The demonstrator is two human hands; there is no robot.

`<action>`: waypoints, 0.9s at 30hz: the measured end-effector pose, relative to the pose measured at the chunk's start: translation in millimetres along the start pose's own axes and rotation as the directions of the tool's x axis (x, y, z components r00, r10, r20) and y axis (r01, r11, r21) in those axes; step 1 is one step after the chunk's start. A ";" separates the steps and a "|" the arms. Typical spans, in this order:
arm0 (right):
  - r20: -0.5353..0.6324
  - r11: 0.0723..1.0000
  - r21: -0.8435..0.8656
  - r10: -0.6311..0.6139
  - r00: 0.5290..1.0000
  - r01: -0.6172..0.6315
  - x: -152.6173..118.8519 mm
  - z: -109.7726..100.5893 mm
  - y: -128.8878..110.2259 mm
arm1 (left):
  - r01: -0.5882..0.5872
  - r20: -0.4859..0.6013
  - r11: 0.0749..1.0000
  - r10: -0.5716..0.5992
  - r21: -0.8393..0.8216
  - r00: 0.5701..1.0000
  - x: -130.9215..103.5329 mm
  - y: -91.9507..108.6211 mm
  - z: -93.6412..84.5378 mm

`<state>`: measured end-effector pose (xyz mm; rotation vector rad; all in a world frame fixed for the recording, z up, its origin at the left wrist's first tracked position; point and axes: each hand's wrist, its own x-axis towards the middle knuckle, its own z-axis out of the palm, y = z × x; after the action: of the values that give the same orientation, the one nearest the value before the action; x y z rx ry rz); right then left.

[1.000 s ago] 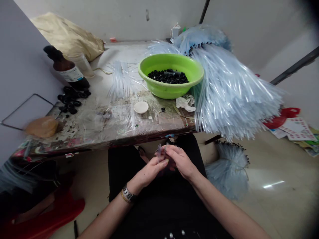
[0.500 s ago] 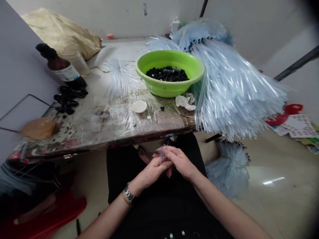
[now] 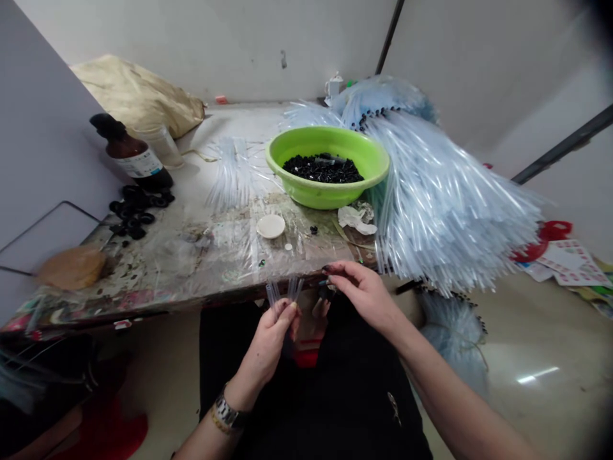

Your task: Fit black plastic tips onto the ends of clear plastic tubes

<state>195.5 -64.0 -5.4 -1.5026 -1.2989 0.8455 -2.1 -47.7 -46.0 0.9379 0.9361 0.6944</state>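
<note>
Several thin clear tubes (image 3: pixel 272 294) stand up from my left hand (image 3: pixel 275 332), which is closed round them just off the table's front edge. To the right, my right hand (image 3: pixel 361 291) is held in a pinch with thumb and index fingertips close together; whatever lies between them is too small to make out. Beyond the hands, a green basin (image 3: pixel 330 196) holds small black parts (image 3: pixel 323 169). A white dish (image 3: pixel 271 225) and a few black pieces (image 3: pixel 313 230) lie on the table in front of it.
Bundled clear tubes (image 3: pixel 445 198) cover the table's right side and overhang its edge. Loose tubes (image 3: pixel 230 176) lie left of the basin. A brown bottle (image 3: pixel 131 153) and black rings (image 3: pixel 131 211) are at the left. Crumpled tissue (image 3: pixel 355 219) sits near the basin.
My hands, together before, have separated. The left now shows the tubes upright in its grasp, and the right has moved right and up towards the table edge. The view has tilted up a little.
</note>
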 end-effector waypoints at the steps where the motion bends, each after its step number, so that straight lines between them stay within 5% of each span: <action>1: -0.027 0.991 -0.111 -0.072 0.997 0.069 8.4 -4.7 -1.9 | -0.009 -0.021 1.000 0.010 0.003 1.000 0.4 1.1 -1.0; 8: 0.010 0.819 -0.525 -0.267 0.964 0.232 71.5 -13.9 5.4 | -0.041 -0.108 0.997 0.034 -0.061 0.994 -0.2 4.4 -5.2; 14: 0.101 0.667 -0.704 -0.246 0.964 0.244 104.3 -3.7 14.9 | -0.049 -0.134 0.993 0.034 -0.106 0.990 -2.6 3.2 -10.6; 21: 0.072 0.623 -0.758 -0.217 0.973 0.195 111.3 10.3 24.1 | -0.044 -0.153 0.990 0.024 -0.133 0.988 -3.3 4.5 -12.4; 27: 0.039 0.675 -0.716 -0.217 0.975 0.178 110.2 7.2 21.1 | -0.044 -0.180 0.985 0.014 -0.169 0.984 -3.0 7.0 -12.2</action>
<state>217.6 45.4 -19.1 -1.9011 -1.8409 0.1197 -15.0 -42.8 -41.9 0.7461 1.0039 0.8812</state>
